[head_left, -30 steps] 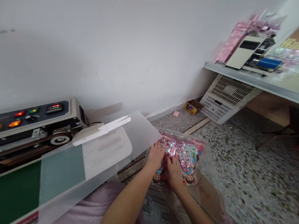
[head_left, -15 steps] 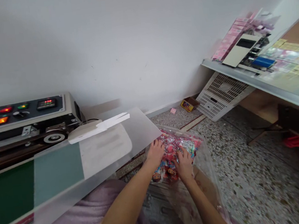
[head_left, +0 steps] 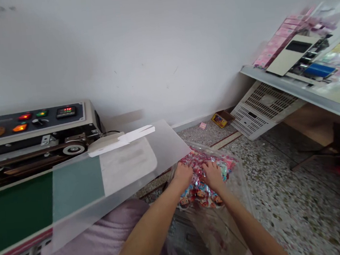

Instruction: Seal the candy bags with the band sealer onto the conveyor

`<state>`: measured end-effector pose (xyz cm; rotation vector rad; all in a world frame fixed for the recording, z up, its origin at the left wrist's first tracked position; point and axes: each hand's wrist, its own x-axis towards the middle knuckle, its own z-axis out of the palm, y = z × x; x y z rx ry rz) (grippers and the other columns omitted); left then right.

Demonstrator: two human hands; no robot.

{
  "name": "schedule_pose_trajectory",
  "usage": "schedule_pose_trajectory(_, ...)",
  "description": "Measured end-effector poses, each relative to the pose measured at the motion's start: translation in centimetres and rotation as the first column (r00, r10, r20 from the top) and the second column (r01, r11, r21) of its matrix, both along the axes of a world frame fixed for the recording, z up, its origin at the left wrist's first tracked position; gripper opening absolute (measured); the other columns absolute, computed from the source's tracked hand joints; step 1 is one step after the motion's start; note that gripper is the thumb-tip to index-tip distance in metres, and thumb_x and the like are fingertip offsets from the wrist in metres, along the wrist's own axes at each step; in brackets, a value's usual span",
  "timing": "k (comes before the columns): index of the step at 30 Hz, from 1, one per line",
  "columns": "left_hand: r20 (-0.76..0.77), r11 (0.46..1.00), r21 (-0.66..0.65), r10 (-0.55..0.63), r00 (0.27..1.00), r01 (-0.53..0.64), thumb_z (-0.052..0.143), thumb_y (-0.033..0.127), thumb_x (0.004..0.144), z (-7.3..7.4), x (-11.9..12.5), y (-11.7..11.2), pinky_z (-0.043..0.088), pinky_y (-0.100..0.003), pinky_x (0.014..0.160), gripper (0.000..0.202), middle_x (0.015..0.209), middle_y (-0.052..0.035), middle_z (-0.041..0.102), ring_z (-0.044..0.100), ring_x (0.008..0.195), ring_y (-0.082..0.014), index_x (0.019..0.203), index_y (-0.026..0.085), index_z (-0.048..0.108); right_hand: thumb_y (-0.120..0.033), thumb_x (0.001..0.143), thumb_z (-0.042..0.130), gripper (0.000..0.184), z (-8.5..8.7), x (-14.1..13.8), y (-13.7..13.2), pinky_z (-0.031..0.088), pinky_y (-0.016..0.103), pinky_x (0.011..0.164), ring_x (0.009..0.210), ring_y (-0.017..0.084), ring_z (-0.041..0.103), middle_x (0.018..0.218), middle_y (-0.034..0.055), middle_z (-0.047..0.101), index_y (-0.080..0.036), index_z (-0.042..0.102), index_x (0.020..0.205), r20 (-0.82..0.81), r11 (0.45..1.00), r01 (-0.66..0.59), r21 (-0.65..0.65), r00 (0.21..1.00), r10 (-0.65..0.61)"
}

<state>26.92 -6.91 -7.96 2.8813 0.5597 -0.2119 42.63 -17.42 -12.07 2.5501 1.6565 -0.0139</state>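
Observation:
My left hand point(head_left: 184, 174) presses into a heap of small, shiny printed packets point(head_left: 201, 198), its fingers curled down over them. Beside it, my right hand point(head_left: 213, 175) has its fingers bent into the same heap, gripping at packets. The packets are pink, red and blue with cartoon faces. They lie in a large clear plastic bag point(head_left: 239, 193) low in front of me, near a brown surface like cardboard. My fingertips are partly buried among the packets.
On the left stands a machine point(head_left: 77, 130) with lit buttons and a green belt point(head_left: 19, 214). A translucent sheet point(head_left: 168, 143) juts from it over the bag. A grey table point(head_left: 298, 89), a white plastic crate point(head_left: 254, 115) and a small yellow box point(head_left: 220, 120) are at right.
My view has turned slightly left. Both hands have curled deeper into the packets, with fingers less spread than before. More cartoon-faced packets show below my right hand.

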Motion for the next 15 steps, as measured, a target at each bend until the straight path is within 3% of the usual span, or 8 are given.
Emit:
schedule_pose_trajectory(4, -0.026, 1.000, -0.020, 0.006, 1.000, -0.007, 0.062, 0.031, 0.095, 0.0, 0.3, -0.1, 0.048, -0.046, 0.098, 0.028, 0.118, -0.0111, 0.067, 0.062, 0.112, -0.0257, 0.116, 0.013, 0.064, -0.028, 0.077, 0.074, 0.037, 1.3, 0.1, 0.0, 0.035, 0.040, 0.095, 0.120, 0.031, 0.045, 0.129, 0.0132, 0.056, -0.021, 0.064, 0.112, -0.024, 0.995, -0.083, -0.058, 0.996, 0.081)
schedule_pose_trajectory(11, -0.057, 0.992, -0.124, 0.003, 0.998, -0.010, 0.063, 0.035, 0.096, -0.1, 0.3, -0.2, 0.057, -0.041, 0.086, 0.030, 0.116, -0.0085, 0.066, 0.066, 0.100, -0.0209, 0.118, 0.015, 0.063, -0.027, 0.080, 0.071, 0.025, 2.3, 0.9, -0.5, 0.037, 0.037, 0.090, 0.109, 0.028, 0.055, 0.106, 0.0096, 0.069, -0.020, 0.065, 0.103, -0.151, 0.948, -0.249, -0.197, 0.963, 0.222)
schedule_pose_trajectory(15, -0.044, 0.989, -0.147, 0.017, 0.999, -0.023, 0.063, 0.034, 0.096, 0.1, 0.1, -0.5, 0.057, -0.042, 0.087, 0.029, 0.116, -0.0083, 0.066, 0.066, 0.101, -0.0211, 0.118, 0.015, 0.063, -0.020, 0.080, 0.068, 0.038, 2.1, 1.1, -0.6, 0.040, 0.030, 0.090, 0.108, 0.023, 0.061, 0.115, 0.0101, 0.070, -0.018, 0.061, 0.118, -0.228, 0.911, -0.331, -0.247, 0.933, 0.277)
